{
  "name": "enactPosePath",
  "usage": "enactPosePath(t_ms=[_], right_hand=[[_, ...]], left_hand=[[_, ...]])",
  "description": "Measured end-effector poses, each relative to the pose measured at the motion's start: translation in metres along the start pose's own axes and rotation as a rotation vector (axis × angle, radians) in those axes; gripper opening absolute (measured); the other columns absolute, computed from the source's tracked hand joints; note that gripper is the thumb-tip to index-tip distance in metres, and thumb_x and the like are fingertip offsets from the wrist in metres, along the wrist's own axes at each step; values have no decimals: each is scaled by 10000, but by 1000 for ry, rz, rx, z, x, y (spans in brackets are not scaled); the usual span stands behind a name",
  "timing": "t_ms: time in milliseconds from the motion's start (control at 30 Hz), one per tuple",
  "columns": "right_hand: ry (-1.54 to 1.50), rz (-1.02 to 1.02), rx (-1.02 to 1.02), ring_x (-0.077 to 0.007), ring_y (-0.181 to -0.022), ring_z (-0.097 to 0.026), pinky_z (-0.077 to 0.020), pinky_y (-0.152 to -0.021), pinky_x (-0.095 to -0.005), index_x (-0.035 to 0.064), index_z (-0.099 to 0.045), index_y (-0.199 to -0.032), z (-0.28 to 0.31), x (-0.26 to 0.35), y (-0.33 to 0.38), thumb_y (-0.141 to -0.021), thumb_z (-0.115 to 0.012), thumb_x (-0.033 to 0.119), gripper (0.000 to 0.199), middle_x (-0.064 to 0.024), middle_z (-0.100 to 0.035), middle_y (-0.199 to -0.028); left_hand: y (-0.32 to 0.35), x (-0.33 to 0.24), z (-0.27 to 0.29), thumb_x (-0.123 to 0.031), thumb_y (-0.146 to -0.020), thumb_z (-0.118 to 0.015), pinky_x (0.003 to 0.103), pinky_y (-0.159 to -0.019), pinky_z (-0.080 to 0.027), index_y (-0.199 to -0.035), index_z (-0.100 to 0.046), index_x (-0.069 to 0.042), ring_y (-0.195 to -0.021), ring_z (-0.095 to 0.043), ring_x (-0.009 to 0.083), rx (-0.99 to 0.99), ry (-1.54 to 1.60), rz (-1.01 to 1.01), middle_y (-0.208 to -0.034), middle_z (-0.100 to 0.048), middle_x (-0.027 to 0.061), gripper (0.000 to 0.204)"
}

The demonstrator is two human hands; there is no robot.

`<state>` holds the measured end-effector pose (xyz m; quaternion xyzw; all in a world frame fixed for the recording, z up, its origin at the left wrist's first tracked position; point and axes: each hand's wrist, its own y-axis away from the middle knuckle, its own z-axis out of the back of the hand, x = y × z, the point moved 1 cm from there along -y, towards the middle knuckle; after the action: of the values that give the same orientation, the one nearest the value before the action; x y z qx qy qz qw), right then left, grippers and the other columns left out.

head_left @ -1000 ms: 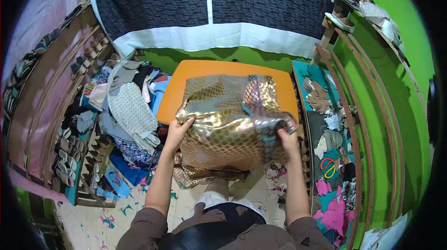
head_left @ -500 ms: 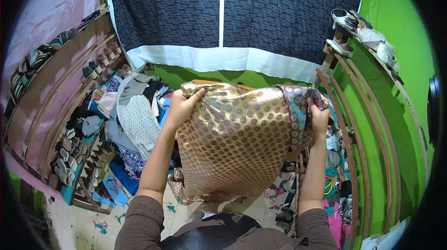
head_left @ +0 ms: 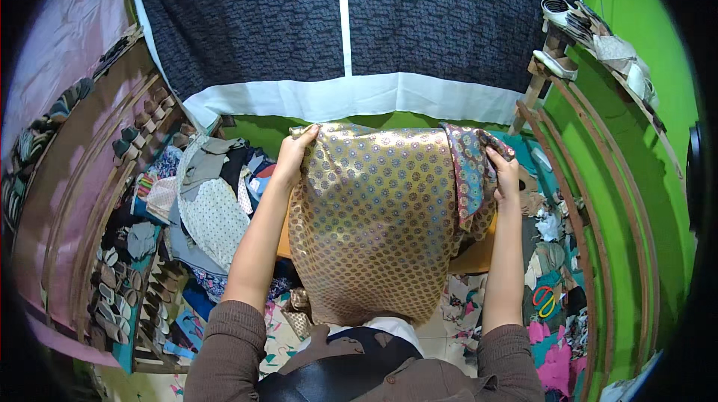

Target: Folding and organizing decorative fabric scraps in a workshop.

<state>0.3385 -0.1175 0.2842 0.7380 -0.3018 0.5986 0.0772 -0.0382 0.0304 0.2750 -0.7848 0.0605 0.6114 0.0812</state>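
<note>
Dark curtain (head_left: 336, 20) ahead; I've lifted the gold patterned cloth (head_left: 374, 215) off the orange tabletop (head_left: 471, 258), left hand (head_left: 293, 155) and right hand (head_left: 507, 174) fingers clamped on its top corners, spreading it.

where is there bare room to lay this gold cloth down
Free patches are few: the orange table edge showing beside the gold cloth, and patterned floor below it. The clothes pile at left and scraps at right are crowded.
</note>
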Motion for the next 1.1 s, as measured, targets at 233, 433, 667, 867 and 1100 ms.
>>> enactPosePath(t_ms=[233,433,667,867,1100], right_hand=[[171,-210,-52,-136,-754,-581,-453,-667,-287,-14,-600,-943,3,-68,-82,-753,-634,97,223,-61,-620,-898],[210,-481,7,-136,-815,-555,-424,-725,-272,-17,-574,-986,20,-169,-157,-720,-645,53,284,-47,-604,-947],[361,-528,29,-143,-849,-548,-411,-769,-270,-13,-577,-1007,34,-274,-216,-710,-664,61,319,-52,-605,-974],[627,-466,208,-209,-806,-582,-424,-746,-294,-27,-610,-941,36,-326,-222,-668,-713,245,399,-100,-637,-892],[1567,-456,235,-347,-919,-554,-389,-822,-441,-47,-592,-977,14,-266,-199,-744,-582,431,532,-250,-576,-980]], left_hand=[[-99,49,-7,-275,-793,-608,280,-660,-438,-939,-611,6,-756,-567,136,25,-154,164,-869,-610,67,317],[-181,130,-7,-211,-796,-615,278,-588,-422,-856,-594,-6,-642,-542,126,-54,-279,309,-773,-600,34,215],[-245,217,1,-223,-779,-633,293,-591,-430,-886,-590,8,-666,-551,142,-112,-283,391,-830,-610,46,257],[-258,269,44,-431,-775,-567,363,-664,-444,-890,-615,13,-752,-599,254,-222,-826,261,-794,-626,155,461],[-221,232,-2,-311,-788,-571,404,-822,-394,-1081,-464,67,-967,-493,385,-431,-1340,177,-1072,-504,243,489]])
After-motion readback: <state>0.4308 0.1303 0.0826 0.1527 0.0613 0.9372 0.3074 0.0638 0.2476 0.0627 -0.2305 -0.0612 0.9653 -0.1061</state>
